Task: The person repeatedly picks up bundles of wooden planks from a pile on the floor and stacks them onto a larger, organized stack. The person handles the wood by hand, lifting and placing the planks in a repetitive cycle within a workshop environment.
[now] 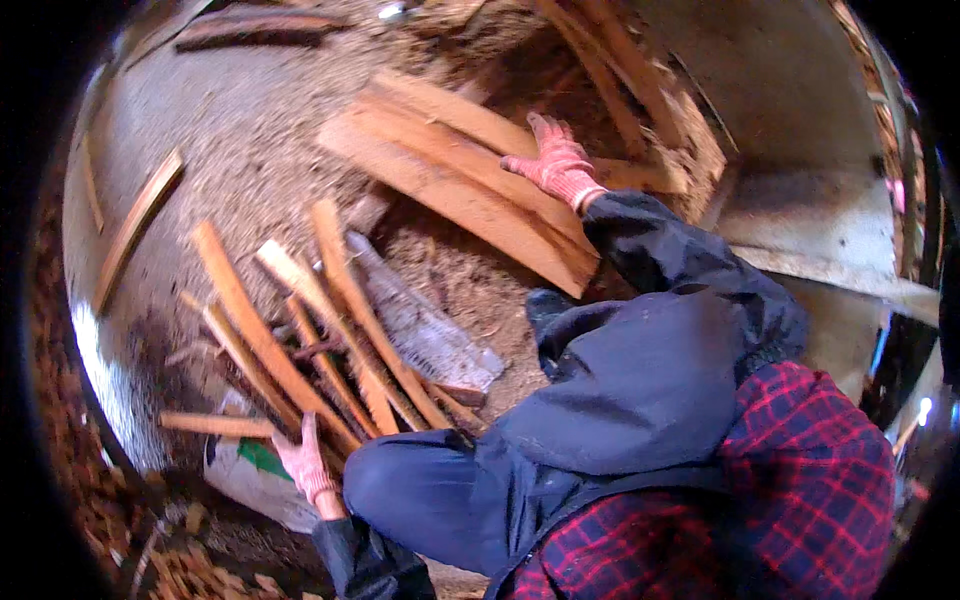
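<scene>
My right hand (555, 163), in a pink-red knit work glove, lies open on the upper right of several wide planks, with thumb and fingers apart. The nearest plank (460, 205) slants down toward my knee. At the lower left, my left hand (303, 462), gloved alike, rests with its finger and thumb spread at the near end of a loose bundle of narrow wood strips (265, 325). One short strip (215, 425) reaches its thumb from the left. The lower fingers of this hand are hard to make out.
Sawdust (270, 150) covers the floor around the wood. A crumpled whitish plastic sack (420, 310) lies between strips and planks. One strip (138, 230) lies apart at the left, and dark slabs (260, 28) at the far left. A grey panel (810, 215) stands at the right.
</scene>
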A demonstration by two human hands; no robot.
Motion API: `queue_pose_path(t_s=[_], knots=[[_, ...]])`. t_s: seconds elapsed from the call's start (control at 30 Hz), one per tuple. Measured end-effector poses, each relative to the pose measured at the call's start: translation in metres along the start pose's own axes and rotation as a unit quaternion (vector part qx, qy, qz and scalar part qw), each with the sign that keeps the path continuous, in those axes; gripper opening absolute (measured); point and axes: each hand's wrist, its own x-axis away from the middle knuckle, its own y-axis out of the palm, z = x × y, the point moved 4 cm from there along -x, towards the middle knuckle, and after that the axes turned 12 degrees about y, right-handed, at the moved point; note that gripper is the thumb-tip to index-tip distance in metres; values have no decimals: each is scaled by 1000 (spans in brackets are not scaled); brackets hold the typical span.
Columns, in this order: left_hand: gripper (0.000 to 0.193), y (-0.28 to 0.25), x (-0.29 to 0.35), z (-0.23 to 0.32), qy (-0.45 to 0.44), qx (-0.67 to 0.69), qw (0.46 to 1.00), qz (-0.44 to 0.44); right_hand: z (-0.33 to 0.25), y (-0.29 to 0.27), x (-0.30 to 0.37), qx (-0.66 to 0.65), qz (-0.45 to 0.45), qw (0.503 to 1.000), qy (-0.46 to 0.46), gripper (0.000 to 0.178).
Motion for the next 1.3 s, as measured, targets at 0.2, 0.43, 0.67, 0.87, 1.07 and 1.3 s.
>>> queue_pose_path(t_s=[0.2,0.43,0.67,0.87,1.07,1.3], knots=[[93,3,22,-89,1,85,993,-83,55,18,13,-26,-227,967,111,89],[94,-2,31,-35,-57,-9,996,-70,48,-14,82,-207,-375,898,-104,52],[95,1,46,-32,-91,-44,994,-45,142,13,-13,188,-114,975,-35,87],[96,33,35,-17,-113,-61,990,-50,188,18,-46,170,-216,962,1,76],[97,12,31,-3,-144,-91,985,-19,151,-65,-50,189,-46,976,99,80],[99,16,34,-4,-174,-79,981,-14,102,-133,-50,63,-66,994,63,94]])
